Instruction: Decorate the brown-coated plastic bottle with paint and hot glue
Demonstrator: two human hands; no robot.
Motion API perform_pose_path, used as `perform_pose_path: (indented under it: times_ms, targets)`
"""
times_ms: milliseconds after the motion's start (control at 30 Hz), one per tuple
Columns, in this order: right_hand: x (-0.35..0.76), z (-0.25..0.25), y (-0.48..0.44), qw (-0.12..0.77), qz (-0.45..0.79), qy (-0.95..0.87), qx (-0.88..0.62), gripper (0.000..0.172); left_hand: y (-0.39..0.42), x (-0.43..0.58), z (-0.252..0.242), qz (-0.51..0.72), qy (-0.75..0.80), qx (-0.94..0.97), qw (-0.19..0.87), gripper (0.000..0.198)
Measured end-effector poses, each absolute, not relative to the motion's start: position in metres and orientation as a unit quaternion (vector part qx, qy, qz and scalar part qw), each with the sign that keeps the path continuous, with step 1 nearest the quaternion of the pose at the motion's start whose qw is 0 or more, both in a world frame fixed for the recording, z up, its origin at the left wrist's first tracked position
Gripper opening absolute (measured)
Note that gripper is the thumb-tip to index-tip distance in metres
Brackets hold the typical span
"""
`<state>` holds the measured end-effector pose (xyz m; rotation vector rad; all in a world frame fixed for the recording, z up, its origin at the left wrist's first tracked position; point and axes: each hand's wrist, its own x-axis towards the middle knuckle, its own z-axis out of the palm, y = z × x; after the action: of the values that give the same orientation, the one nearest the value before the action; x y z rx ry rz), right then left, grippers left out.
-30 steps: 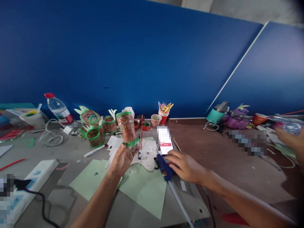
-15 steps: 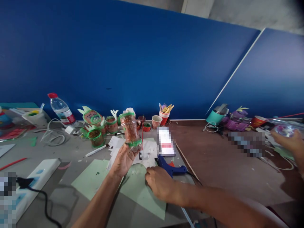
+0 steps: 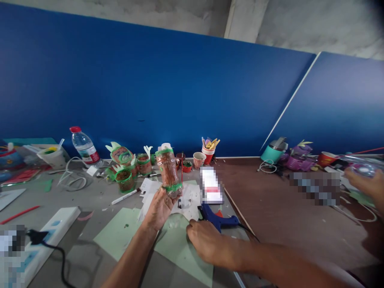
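brown-green bottle [image 3: 168, 170] sits in left hand [image 3: 159, 210] — apart from right hand [image 3: 204, 241].

You are wearing the single camera on your head, and it is facing forward and down across the desk [image 3: 276, 228]. It is looking from above and behind your left hand [image 3: 159, 207] and right hand [image 3: 204, 240], showing both fairly near in the lower middle. Farther off, the blue partition [image 3: 180, 88] is spanning the view, with grey wall [image 3: 297, 32] showing above.
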<state>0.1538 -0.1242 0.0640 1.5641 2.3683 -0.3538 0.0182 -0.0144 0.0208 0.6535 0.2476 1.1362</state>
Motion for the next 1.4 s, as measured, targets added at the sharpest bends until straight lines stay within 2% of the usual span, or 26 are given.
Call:
perform_pose_path:
  times_ms: [233, 333, 400, 567, 633, 733, 867, 1400]
  targets:
    - [0.152, 0.055, -0.125, 0.131, -0.115, 0.824, 0.539, 0.029, -0.014, 0.018, 0.017, 0.527, 0.122, 0.302, 0.785, 0.027]
    - [0.157, 0.053, -0.121, 0.079, -0.109, 0.824, 0.551, 0.025, -0.014, 0.018, 0.015, 0.525, 0.124, 0.310, 0.783, 0.028]
    - [0.164, 0.063, -0.114, -0.025, -0.117, 0.814, 0.568, 0.018, -0.014, 0.018, 0.017, 0.522, 0.120, 0.319, 0.782, 0.030]
    - [0.189, 0.121, -0.083, -0.420, -0.229, 0.706, 0.522, 0.014, -0.017, 0.019, 0.023, 0.506, 0.119, 0.333, 0.787, 0.035]
    - [0.192, 0.135, -0.069, -0.524, -0.268, 0.639, 0.496, 0.013, -0.019, 0.019, 0.024, 0.501, 0.122, 0.337, 0.787, 0.036]
    - [0.185, 0.133, -0.049, -0.631, -0.354, 0.527, 0.446, 0.010, -0.020, 0.020, 0.025, 0.498, 0.123, 0.344, 0.786, 0.037]
    - [0.168, 0.117, -0.035, -0.663, -0.414, 0.467, 0.412, 0.012, -0.021, 0.020, 0.024, 0.497, 0.123, 0.345, 0.787, 0.034]
    - [0.145, 0.115, -0.031, -0.665, -0.410, 0.437, 0.445, 0.014, -0.025, 0.020, 0.028, 0.493, 0.106, 0.359, 0.785, 0.041]
